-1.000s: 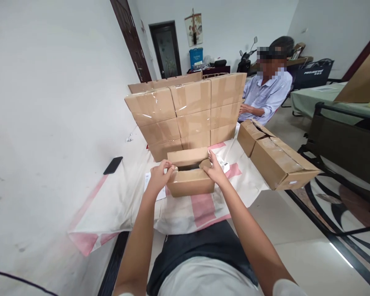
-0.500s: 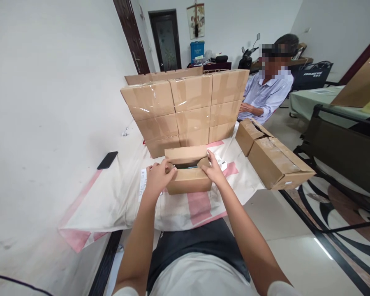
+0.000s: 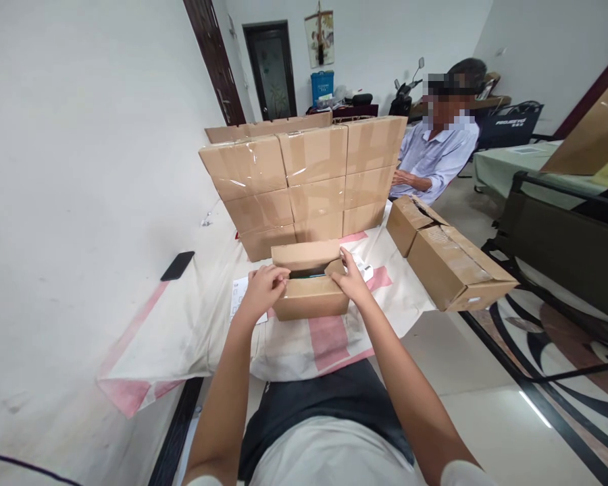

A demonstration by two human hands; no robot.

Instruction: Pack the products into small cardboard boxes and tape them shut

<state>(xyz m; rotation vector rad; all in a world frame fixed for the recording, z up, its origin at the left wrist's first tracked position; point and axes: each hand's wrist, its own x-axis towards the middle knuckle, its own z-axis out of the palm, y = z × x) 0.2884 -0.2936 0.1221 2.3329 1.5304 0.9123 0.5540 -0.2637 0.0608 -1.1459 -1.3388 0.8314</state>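
In the middle of the frame, the left hand [image 3: 264,288] and right hand [image 3: 352,281] each keep a closed grip on the small brown cardboard box [image 3: 311,308]. Its flaps look bendy; its stiffer ends seem best to hold.

Matt brown cardboard box [image 3: 311,308]; stacked boxes [image 3: 311,182] w/ glossy clear tape; cloth [image 3: 284,344] wrinkled, phone [image 3: 178,266] smooth.

A home room, judging by the parked scooter [image 3: 404,98] and wall hanging [image 3: 319,39].
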